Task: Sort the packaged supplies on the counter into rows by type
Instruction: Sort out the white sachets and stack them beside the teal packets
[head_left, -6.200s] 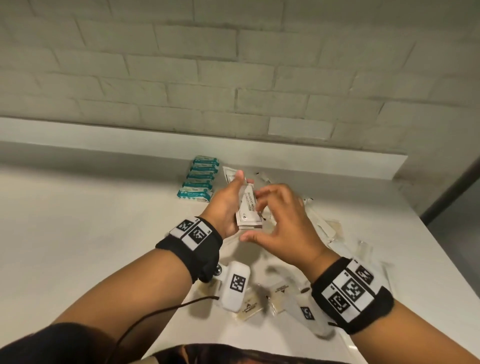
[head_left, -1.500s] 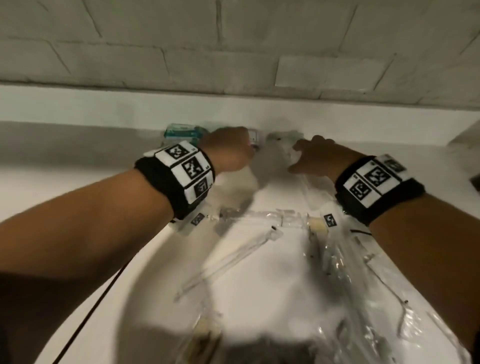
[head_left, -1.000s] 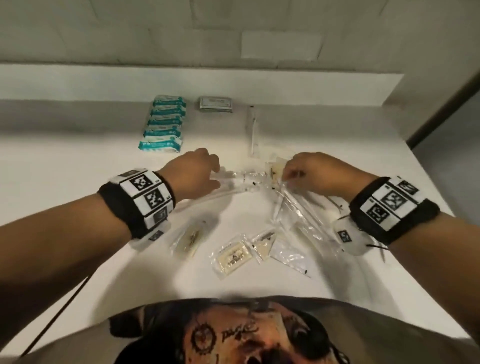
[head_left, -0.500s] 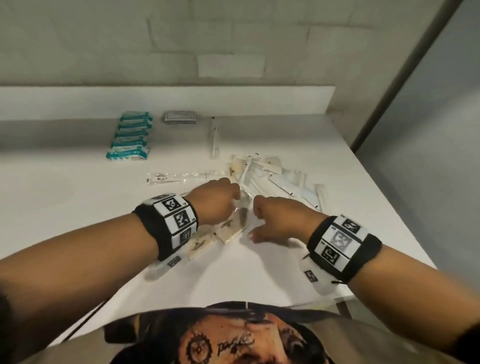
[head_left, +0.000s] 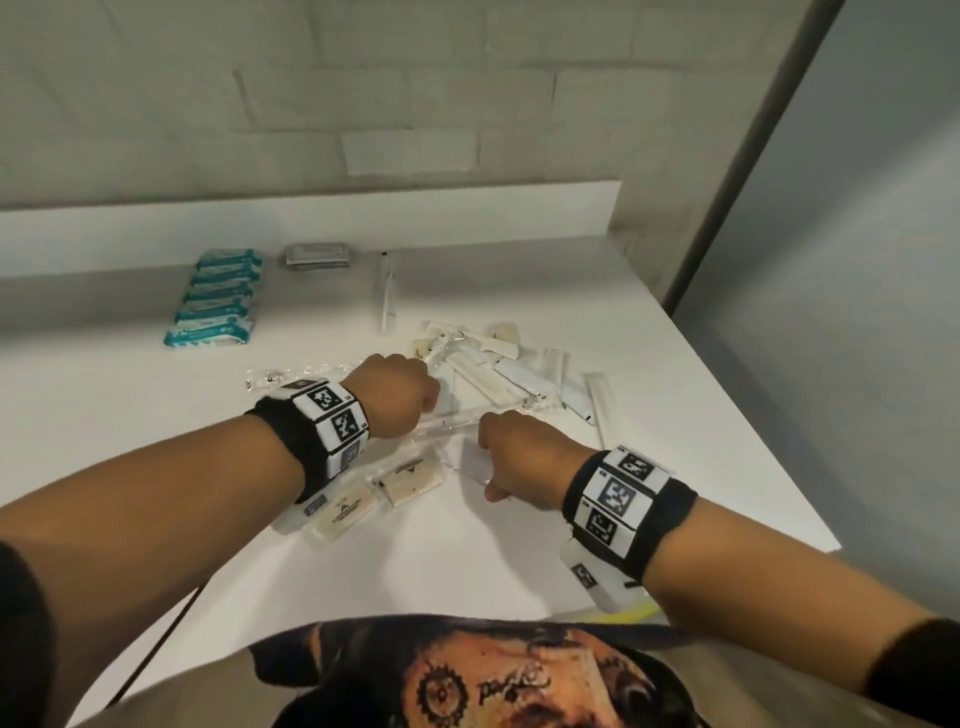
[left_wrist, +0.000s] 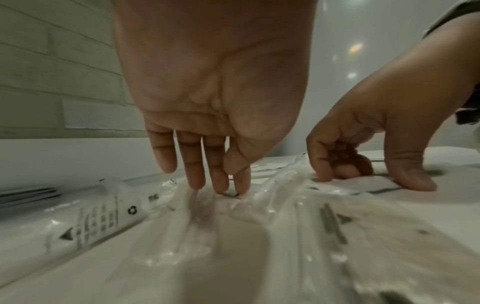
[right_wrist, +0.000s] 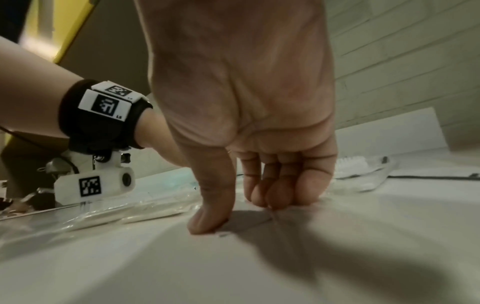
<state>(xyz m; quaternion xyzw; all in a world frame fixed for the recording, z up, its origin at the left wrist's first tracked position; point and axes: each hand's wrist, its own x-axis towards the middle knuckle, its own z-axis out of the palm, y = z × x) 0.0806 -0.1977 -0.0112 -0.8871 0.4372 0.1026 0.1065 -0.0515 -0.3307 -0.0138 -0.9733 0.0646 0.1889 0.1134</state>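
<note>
My left hand (head_left: 423, 397) reaches down with nearly straight fingers and pinches the end of a long clear packet (head_left: 457, 422) between thumb and index; in the left wrist view the left hand (left_wrist: 231, 185) meets that crinkled packet (left_wrist: 205, 207). My right hand (head_left: 488, 467) sits just right of it, with fingers curled and thumb pressed down on a thin flat clear packet (right_wrist: 259, 218); the right hand (right_wrist: 239, 209) grips its edges. Two beige soap packets (head_left: 405, 480) lie near my left wrist. A jumble of white packets (head_left: 493, 364) lies beyond both hands.
Along the back wall sit a row of teal packets (head_left: 213, 296), grey sachets (head_left: 317, 257) and one wrapped toothbrush (head_left: 385, 296). Another clear packet (head_left: 291, 376) lies left of my left hand. The counter (head_left: 727, 441) ends at its edge on the right.
Both hands have come back from the far wall to the near middle of the counter. The left hand has shifted onto the long clear packet and the right thumb has come down on a flat one.
</note>
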